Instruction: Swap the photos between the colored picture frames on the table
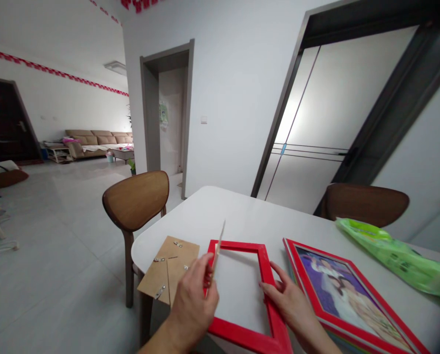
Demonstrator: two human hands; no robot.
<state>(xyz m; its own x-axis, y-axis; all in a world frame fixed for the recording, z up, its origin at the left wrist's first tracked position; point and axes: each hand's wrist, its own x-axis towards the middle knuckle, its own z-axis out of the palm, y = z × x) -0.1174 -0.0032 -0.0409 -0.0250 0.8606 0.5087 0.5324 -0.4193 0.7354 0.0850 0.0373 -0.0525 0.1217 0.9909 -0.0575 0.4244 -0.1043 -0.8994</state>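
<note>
An empty red picture frame (238, 244) lies near the table's front edge, with white table showing through its opening. My right hand (291, 297) grips its right side, thumb on top of the red border. At the frame's left side my left hand (195, 295) is closed around a thin, pale flat piece (220, 242) that stands up almost edge-on; its kind is hard to make out. Left of that hand lies a brown backing board (151, 275) with metal clips and a cut line for a stand. A second red picture frame (347, 290), with a photo in it, rests to the right.
The white table (238, 211) has a rounded far corner. A green plastic bag (400, 255) lies at the right. One wooden chair (138, 199) stands at the left, another chair (367, 201) at the far right. The backing board overhangs the table's left edge.
</note>
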